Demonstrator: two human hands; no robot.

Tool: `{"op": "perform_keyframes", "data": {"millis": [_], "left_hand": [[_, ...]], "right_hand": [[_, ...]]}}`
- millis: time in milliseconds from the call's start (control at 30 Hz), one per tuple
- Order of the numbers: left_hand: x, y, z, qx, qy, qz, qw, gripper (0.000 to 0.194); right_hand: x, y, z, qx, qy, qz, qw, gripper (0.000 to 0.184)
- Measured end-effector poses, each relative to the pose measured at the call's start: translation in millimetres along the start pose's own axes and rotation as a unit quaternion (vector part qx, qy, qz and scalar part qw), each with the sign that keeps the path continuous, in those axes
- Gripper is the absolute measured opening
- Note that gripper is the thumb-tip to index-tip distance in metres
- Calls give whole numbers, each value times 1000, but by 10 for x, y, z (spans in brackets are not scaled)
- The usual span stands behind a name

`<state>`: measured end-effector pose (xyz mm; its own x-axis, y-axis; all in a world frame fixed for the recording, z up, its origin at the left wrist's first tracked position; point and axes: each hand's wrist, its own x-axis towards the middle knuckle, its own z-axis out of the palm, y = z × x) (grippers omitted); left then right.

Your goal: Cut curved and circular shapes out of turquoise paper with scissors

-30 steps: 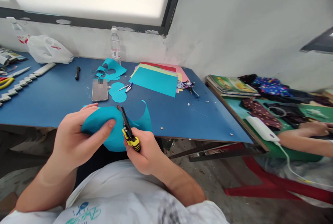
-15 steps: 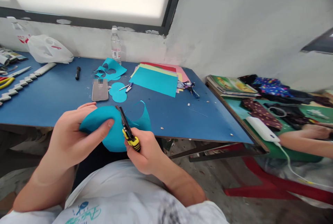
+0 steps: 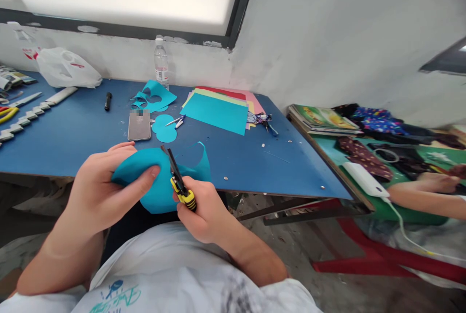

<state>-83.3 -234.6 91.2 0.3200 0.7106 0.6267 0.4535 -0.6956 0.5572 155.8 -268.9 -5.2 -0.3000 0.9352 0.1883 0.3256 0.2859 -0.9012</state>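
Observation:
Near the table's front edge, my left hand [image 3: 105, 187] is closed on a sheet of turquoise paper [image 3: 156, 196], thumb on top and the sheet bent over. My right hand [image 3: 202, 208] grips black-and-yellow scissors [image 3: 182, 187] by the handles. Their dark blades lie along the paper, pointing up and left, and look nearly closed. To the right of the blades, a curved offcut [image 3: 202, 162] of the same paper stands up with a thin tip. Beyond my hands lie cut turquoise circles [image 3: 166, 131] with a compass-like tool [image 3: 177, 120] on top.
The blue table [image 3: 247, 167] holds a phone [image 3: 139, 126], turquoise scraps [image 3: 155, 97], stacked coloured paper [image 3: 218, 111], a black marker [image 3: 108, 101], a bottle [image 3: 161, 63] and a plastic bag [image 3: 67, 68]. At right, another person's arm [image 3: 425, 191] rests near a white power strip [image 3: 365, 179].
My hands, the scissors and the paper stay almost in place; the lower part of the sheet shifts slightly left. The other person's hand at right has moved a little.

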Motion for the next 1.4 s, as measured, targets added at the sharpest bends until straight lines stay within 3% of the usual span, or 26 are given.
{"op": "perform_keyframes", "data": {"millis": [467,967,1067,1300,1400], "left_hand": [[-4,-39,-54,38,-28,-11,999,35],[-15,-58,-112,14,-40,-20,999,30],[-37,-118,-97,7,-35,-8,999,30],[49,-187,-57,-9,1,85,996,37],[58,-171,-47,-25,14,72,997,40]], "right_hand": [[-10,44,13,-2,7,-20,1000,24],[-12,66,37,-13,17,-28,999,25],[-12,84,38,-14,15,-29,999,25],[-10,95,43,-14,15,-25,999,26],[-14,83,42,-10,14,-19,1000,27]]}}
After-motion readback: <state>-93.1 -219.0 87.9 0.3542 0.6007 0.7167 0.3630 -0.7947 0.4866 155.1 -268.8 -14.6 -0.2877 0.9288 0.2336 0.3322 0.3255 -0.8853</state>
